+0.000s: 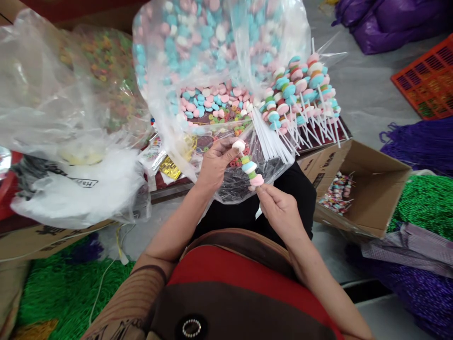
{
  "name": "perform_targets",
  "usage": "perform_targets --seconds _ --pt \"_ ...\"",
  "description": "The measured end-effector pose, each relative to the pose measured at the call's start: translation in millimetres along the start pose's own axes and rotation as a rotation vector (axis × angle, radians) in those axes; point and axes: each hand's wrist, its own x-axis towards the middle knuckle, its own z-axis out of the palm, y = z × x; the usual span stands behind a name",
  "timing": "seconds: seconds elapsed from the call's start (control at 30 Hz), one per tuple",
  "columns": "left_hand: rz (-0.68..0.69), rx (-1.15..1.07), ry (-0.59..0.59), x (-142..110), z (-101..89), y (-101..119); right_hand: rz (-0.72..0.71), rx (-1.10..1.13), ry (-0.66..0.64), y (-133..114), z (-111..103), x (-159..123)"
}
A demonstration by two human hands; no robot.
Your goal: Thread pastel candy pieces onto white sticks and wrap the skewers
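Note:
Above my lap, a candy skewer (248, 166) carries pink, blue-white, green and yellow pieces on a white stick. My right hand (279, 208) grips its lower end, just under the pink piece. At the upper end, my left hand (218, 161) pinches a white marshmallow (239, 145) by the stick's tip; whether the stick has entered it I cannot tell. Beyond the hands lie loose pink, blue and white marshmallows (208, 98) and small coloured rings (226, 114). A bunch of bare white sticks (267, 137) rests to the right of them.
Finished-looking candy skewers (300, 89) are piled at the table's right. A big clear bag of marshmallows (212, 33) stands behind, with a bag of rings (109, 71) to its left. A cardboard box (371, 184) holds more skewers; an orange crate (428, 80) sits far right.

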Motion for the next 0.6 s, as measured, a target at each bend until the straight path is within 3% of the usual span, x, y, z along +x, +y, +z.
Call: perform_targets --seconds 0.37,0.6 --pt "0.278 0.340 -0.007 -9.7 -4.2 -2.8 0.111 0.145 -0.051 -15.1 1.1 -6.7" --pt "0.165 0.299 -0.045 -11.1 -3.5 -2.0 0.152 0.212 -0.085 -22.5 7.7 -2.8"
